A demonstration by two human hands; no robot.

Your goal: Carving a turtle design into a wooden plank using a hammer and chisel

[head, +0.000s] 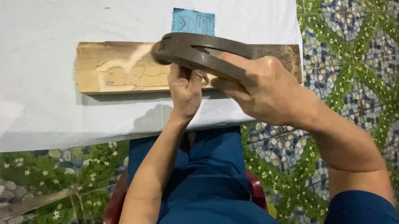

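The person is carving a turtle relief into a wooden plank (115,66) that is lying lengthwise on the white-covered surface (35,102), with a blue sheet of sandpaper (192,21) lying just behind it. The left hand (185,87) is resting against the plank's near edge, its fingers curled tight round a slim tool whose tip is mostly hidden; it is likely a chisel, set at the turtle's shell. The right hand (260,90) is gripping the handle of a dark hammer-like tool (196,51), fingers wrapped fully round it, its head hanging over the carving just above the left hand. Judging by this, the step in hand is striking the chisel to cut the shell outline. The next move is calling for a short, controlled tap that lands on the chisel's end and clear of the left hand's knuckles
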